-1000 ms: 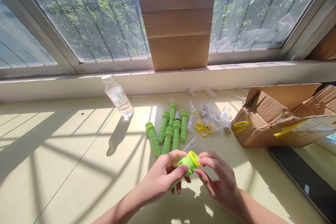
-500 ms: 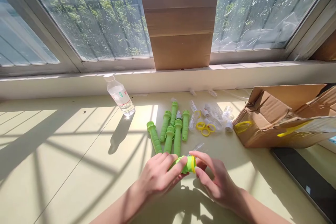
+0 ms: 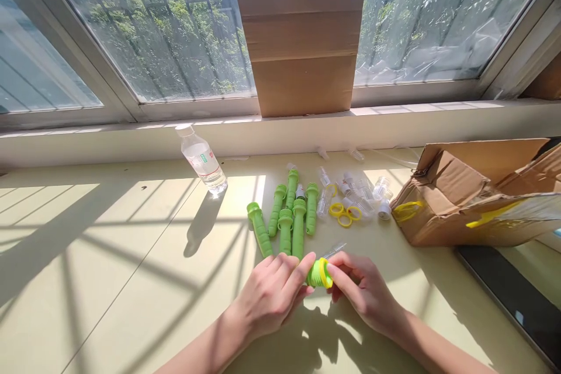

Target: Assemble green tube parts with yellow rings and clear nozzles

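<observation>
My left hand (image 3: 272, 291) is wrapped round a green ribbed tube (image 3: 315, 274), whose threaded end points right. A yellow ring (image 3: 325, 273) sits tilted at that end. The thumb and index finger of my right hand (image 3: 360, 287) pinch the ring's right edge. Most of the tube is hidden under my left fingers. Beyond my hands lie several other green tubes (image 3: 298, 228), and to their right are loose yellow rings (image 3: 344, 220) and several clear plastic pieces (image 3: 360, 188). Another clear piece (image 3: 336, 249) lies just behind my right fingers.
A water bottle (image 3: 203, 160) stands at the back left. On the right are an open cardboard box (image 3: 460, 225) and a dark phone-like slab (image 3: 504, 298). The table (image 3: 131, 304) meets a window ledge at the back, with a cardboard sheet (image 3: 302, 41) upright there.
My right fingers have closed in on the yellow ring, which now sits more tilted on the tube's end. The view has shifted very slightly.
</observation>
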`<state>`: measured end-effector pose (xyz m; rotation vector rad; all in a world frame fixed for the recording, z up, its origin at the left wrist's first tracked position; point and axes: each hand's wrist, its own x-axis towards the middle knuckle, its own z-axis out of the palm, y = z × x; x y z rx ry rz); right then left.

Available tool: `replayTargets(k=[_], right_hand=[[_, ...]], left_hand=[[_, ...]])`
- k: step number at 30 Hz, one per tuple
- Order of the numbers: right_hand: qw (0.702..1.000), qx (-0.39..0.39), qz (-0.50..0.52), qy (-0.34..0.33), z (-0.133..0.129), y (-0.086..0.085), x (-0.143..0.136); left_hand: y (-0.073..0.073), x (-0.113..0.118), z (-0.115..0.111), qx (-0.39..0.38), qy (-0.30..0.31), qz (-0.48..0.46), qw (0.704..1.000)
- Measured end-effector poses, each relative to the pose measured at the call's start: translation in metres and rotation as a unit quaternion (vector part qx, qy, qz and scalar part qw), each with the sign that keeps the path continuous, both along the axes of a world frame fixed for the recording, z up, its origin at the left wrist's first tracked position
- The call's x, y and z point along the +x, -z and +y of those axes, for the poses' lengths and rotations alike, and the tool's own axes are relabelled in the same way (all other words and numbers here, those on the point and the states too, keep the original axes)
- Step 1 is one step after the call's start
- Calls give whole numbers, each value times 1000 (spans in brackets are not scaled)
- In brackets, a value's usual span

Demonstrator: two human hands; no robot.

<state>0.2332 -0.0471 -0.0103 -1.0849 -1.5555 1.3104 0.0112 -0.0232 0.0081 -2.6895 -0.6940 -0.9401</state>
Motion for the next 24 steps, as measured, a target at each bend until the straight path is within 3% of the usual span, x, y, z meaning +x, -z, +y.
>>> replayTargets(k=[15,24], right_hand=[[996,-81,43,5,3,-8,-2],[985,-138,95,-29,4,-12,1]], left_hand=[[4,-1,3,18,14,-34,999],[1,-1,-1,-2,31,-30,999]])
